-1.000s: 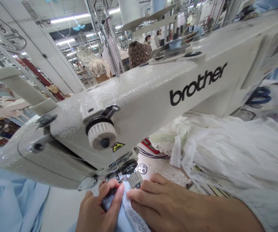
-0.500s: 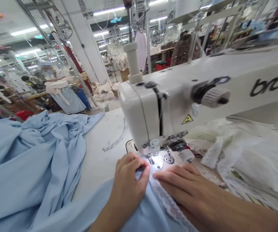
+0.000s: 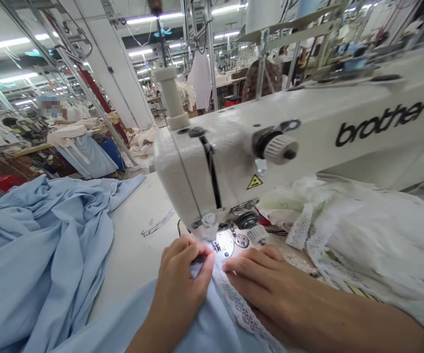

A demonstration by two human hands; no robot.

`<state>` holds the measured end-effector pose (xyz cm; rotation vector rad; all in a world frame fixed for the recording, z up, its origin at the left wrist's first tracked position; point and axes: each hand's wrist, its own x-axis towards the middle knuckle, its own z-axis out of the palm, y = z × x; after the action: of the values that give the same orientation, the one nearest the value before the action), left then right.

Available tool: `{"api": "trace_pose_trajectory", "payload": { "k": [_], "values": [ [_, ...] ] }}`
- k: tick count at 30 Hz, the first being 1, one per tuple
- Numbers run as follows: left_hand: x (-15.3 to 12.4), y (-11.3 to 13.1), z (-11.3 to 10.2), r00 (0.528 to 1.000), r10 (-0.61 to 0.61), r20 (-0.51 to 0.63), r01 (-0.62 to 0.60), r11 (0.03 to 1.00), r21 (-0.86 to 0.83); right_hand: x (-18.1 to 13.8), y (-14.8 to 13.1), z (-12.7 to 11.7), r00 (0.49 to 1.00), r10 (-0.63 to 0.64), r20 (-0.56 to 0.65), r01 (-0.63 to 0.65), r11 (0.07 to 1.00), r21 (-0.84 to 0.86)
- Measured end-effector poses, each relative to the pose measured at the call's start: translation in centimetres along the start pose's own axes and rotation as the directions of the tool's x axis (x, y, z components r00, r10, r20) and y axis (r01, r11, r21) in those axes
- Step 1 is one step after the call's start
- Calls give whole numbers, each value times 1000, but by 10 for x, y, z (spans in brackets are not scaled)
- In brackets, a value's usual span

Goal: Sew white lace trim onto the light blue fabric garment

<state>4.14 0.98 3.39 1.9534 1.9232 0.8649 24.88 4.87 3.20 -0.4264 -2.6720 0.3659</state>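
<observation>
A white sewing machine [image 3: 197,162] stands over the work, its lit presser foot [image 3: 216,246] just beyond my fingertips. Light blue fabric [image 3: 212,323] runs toward the foot, with white eyelet lace trim [image 3: 239,306] along its right edge. My left hand [image 3: 182,279] pinches the blue fabric between thumb and fingers, just left of the lace. Lying flat with fingers stretched out, my right hand [image 3: 259,279] rests at the right side of the lace, fingertips close to the trim. What is under its palm is hidden.
A big heap of blue fabric [image 3: 46,245] covers the left of the white table [image 3: 123,250]. White lace-edged material [image 3: 366,230] is piled under the machine arm at right. Behind are a person [image 3: 52,108] with a blurred face, a white pillar [image 3: 105,63] and other workstations.
The camera view has turned to the right, so the machine and both hands appear farther left. Both hands keep almost the same hold beside the presser foot.
</observation>
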Motion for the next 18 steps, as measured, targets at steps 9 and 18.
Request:
{"api": "trace_pose_trajectory", "payload": {
  "k": [9,18],
  "values": [
    [-2,-18,3,1000,-5,-10,6,995,98,2,-4,-14,999,17,37,-13,995,-101],
    [-7,-19,10,989,-121,-89,129,987,91,1,3,-14,998,-42,-36,37,990,-134]
  ]
}}
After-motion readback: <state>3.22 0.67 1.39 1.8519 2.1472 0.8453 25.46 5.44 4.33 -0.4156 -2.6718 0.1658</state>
